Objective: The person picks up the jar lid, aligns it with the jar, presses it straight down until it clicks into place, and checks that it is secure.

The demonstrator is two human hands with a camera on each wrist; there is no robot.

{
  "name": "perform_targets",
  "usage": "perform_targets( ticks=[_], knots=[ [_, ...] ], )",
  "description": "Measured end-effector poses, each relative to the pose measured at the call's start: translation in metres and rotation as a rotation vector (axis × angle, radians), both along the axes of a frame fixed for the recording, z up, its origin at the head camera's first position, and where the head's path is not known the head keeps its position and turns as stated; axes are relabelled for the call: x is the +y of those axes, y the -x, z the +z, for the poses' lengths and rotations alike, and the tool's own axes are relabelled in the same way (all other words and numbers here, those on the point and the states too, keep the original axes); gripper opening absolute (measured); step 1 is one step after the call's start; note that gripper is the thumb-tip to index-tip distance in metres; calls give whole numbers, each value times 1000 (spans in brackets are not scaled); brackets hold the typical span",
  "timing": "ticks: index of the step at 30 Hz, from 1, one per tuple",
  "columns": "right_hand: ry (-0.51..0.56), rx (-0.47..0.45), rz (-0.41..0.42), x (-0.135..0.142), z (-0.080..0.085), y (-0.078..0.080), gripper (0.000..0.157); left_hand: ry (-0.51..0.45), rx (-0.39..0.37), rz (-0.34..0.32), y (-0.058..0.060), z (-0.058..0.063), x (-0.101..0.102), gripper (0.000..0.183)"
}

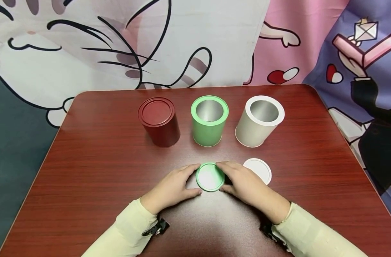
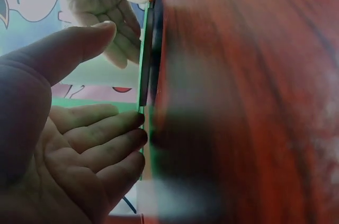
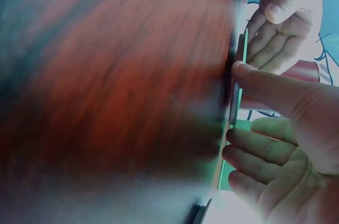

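A round green lid [image 1: 210,177] lies level between the two hands, in front of the cans. My right hand [image 1: 245,184] pinches its right side, thumb at the near edge and fingers at the far edge. On the other side, my left hand [image 1: 174,185] has its fingertips right at the lid's rim, with the thumb [image 2: 98,38] standing off from it. In the right wrist view the lid [image 3: 238,86] shows edge-on, close over the table. Behind it stands a green can [image 1: 208,134], its top uncovered. A white lid [image 1: 259,169] lies just beyond my right hand, partly hidden by it.
Left of the green can stands a dark red can [image 1: 161,132] with its lid on. To the right, a white can [image 1: 251,130] has an open top. All stand on a reddish wooden table [image 1: 86,160], with a cartoon-printed cloth [image 1: 234,39] hanging behind.
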State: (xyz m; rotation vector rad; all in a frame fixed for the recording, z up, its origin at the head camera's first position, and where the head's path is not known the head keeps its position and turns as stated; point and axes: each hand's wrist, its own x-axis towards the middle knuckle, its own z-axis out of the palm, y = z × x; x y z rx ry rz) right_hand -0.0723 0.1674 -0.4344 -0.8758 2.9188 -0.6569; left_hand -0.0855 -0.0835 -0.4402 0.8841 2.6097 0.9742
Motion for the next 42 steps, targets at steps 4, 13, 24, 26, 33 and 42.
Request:
perform_targets(
  ticks=[4, 13, 24, 26, 33, 42],
  knots=[
    [27, 4, -24, 1, 1, 0, 68, -46, 38, 31, 1, 1, 1, 71],
    [78, 42, -56, 3, 9, 3, 68, -123, 58, 95, 3, 4, 2, 70],
    [145, 86, -41, 3, 17, 6, 67, -151, 189, 123, 4, 10, 1, 72],
    [180, 111, -30, 3, 19, 7, 67, -162, 219, 126, 5, 12, 0, 72],
    [290, 200, -12, 2, 23, 10, 66, -215, 309, 112, 10, 22, -6, 73],
    [354, 290, -11, 3, 34, 13, 64, -252, 362, 113, 17, 33, -7, 73]
  ],
)
